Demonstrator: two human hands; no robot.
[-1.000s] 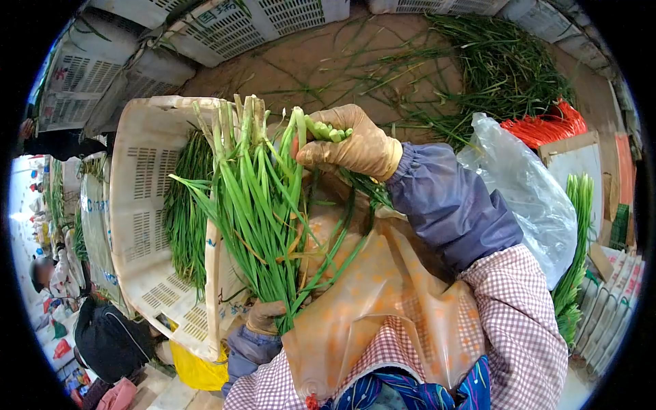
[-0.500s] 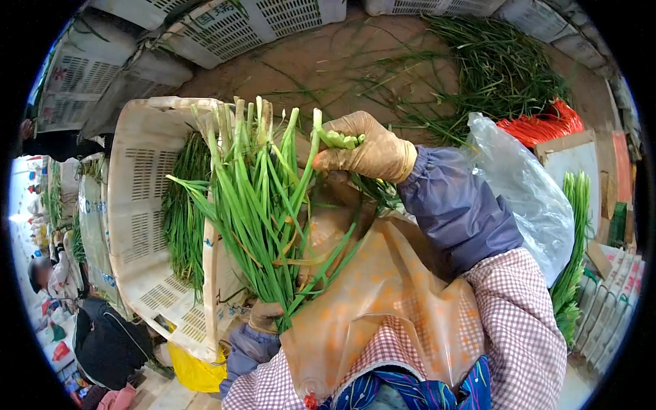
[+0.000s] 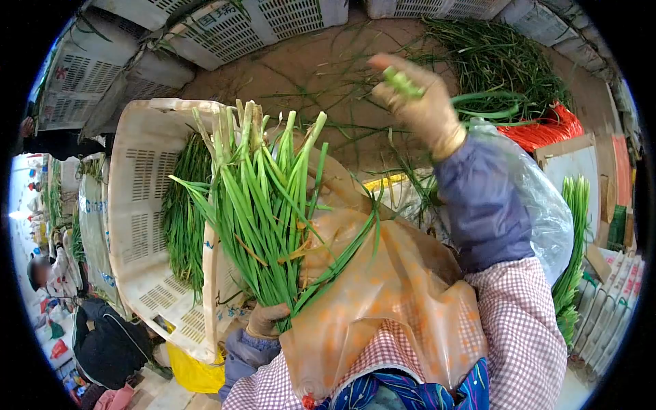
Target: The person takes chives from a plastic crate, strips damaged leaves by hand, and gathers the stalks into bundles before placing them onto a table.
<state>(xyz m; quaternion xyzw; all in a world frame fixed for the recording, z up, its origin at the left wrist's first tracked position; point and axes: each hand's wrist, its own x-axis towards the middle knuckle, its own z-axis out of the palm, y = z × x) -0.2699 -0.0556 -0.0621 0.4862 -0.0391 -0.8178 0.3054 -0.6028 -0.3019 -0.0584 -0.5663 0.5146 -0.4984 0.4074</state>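
Note:
My left hand (image 3: 265,321), in a tan glove, is closed around the leafy ends of a bunch of green garlic (image 3: 263,205). The bunch lies across the crate's near rim and my apron, pale root ends pointing away from me. My right hand (image 3: 425,102), gloved and blurred by motion, is raised above the floor to the right of the bunch. It grips a few green garlic stalks (image 3: 404,83), whose cut-looking ends show at the fingers, with leaves trailing to the right. A translucent orange-patterned apron (image 3: 383,273) covers my lap.
A white slatted crate (image 3: 137,198) at left holds more greens (image 3: 183,212). A heap of loose greens (image 3: 506,68) lies on the floor at far right, by red strapping (image 3: 547,130) and a clear plastic bag (image 3: 547,225). Crates (image 3: 273,24) line the back. A person (image 3: 109,335) is at lower left.
My right hand has moved up and right, away from the bunch, carrying a few stalks. My left hand keeps its hold at nearly the same place.

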